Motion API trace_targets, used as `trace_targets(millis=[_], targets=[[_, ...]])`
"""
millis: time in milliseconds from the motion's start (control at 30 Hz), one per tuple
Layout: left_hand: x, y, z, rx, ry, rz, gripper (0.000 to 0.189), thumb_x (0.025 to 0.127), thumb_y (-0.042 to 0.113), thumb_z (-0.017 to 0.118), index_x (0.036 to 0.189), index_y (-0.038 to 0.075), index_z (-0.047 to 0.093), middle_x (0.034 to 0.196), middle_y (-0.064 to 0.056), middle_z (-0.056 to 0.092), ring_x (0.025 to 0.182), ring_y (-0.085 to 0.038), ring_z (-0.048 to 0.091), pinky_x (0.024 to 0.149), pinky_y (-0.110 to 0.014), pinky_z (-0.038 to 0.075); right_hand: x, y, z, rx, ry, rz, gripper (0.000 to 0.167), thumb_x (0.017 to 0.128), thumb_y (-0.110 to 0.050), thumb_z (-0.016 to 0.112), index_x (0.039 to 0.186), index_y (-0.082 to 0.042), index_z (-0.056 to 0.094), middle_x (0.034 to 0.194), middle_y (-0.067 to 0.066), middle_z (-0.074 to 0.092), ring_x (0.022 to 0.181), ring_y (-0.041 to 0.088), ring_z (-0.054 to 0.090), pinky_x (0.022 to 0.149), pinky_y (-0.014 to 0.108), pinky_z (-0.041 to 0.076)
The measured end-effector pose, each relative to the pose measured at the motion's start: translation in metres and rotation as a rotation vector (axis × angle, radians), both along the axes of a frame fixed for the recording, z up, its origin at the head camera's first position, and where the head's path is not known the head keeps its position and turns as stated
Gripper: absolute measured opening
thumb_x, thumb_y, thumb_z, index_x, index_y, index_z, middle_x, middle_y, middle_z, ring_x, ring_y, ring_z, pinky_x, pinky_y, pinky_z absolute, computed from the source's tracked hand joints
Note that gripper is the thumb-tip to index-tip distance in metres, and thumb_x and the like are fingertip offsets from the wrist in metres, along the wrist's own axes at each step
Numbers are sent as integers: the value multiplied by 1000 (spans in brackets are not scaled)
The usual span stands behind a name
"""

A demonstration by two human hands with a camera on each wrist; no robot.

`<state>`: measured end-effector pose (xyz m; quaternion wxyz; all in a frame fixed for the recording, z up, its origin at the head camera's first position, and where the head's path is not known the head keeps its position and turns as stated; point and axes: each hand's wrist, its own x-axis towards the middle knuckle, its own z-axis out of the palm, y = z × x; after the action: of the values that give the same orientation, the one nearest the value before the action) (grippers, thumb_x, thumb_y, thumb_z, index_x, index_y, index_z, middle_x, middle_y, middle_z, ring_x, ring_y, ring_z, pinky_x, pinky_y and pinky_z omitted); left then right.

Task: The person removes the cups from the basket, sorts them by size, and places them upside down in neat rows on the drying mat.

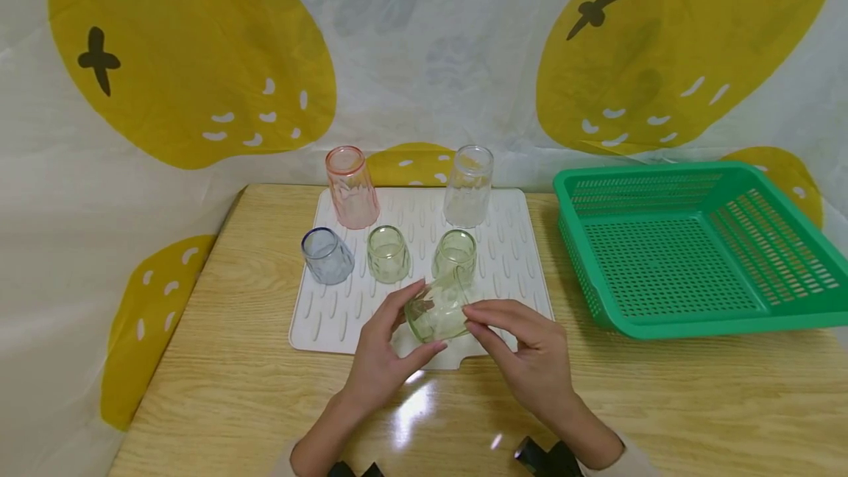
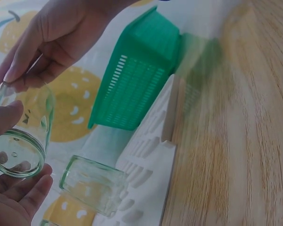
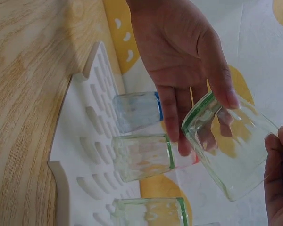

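Note:
A clear green-tinted glass (image 1: 436, 309) is held tilted above the near part of a white ribbed drying mat (image 1: 316, 324). My left hand (image 1: 384, 352) grips its left end, thumb on one side and fingers on the other. At the opposite end, my right hand (image 1: 530, 352) pinches the glass wall between thumb and fingertips. Just behind the held glass stand two more green-tinted glasses, one at the middle (image 1: 388, 256) and one to the right (image 1: 456, 250). In the right wrist view, the held glass (image 3: 236, 150) has a thick green edge by the left hand.
On the mat also stand a blue-rimmed glass (image 1: 327, 256) at left, a tall pink glass (image 1: 353, 193) behind it and a tall clear glass (image 1: 468, 190) at back right. A green plastic basket (image 1: 695, 331) sits right of the mat on the wooden table (image 1: 218, 359). Patterned cloth (image 1: 424, 43) hangs behind.

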<state>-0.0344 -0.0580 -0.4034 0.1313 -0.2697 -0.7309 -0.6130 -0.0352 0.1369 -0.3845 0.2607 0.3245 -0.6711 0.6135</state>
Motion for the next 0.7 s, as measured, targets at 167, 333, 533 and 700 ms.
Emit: trace_targets(millis=[167, 333, 533, 700], targets=[[4, 0, 14, 14, -45, 16, 69, 68, -13, 79, 129, -10, 48, 124, -24, 55, 106, -39, 58, 92, -40, 50, 0, 2, 3, 64, 35, -45, 13, 84, 1, 71, 97, 4, 72, 93, 16, 70, 91, 18, 67, 79, 21, 54], [5, -1, 17, 25, -68, 45, 66, 68, -11, 80, 127, -10, 50, 120, -22, 59, 102, -34, 61, 90, -39, 51, -2, 5, 0, 133, 98, -85, 13, 86, -4, 71, 97, 2, 72, 95, 14, 70, 92, 21, 66, 84, 23, 53], [2, -7, 12, 18, -48, 60, 66, 68, -10, 81, 127, -6, 51, 120, -17, 60, 105, -25, 61, 91, -37, 51, -6, 12, 3, 259, 177, -105, 26, 92, -18, 67, 108, 2, 68, 107, 19, 65, 102, 25, 63, 91, 23, 49], [-5, -13, -11, 13, -32, 40, 69, 70, -1, 83, 132, 3, 51, 123, -10, 59, 107, -23, 58, 91, -33, 50, -13, 19, 12, 410, 233, -54, 41, 94, -28, 63, 122, 2, 60, 122, 23, 55, 112, 30, 55, 93, 21, 46]])
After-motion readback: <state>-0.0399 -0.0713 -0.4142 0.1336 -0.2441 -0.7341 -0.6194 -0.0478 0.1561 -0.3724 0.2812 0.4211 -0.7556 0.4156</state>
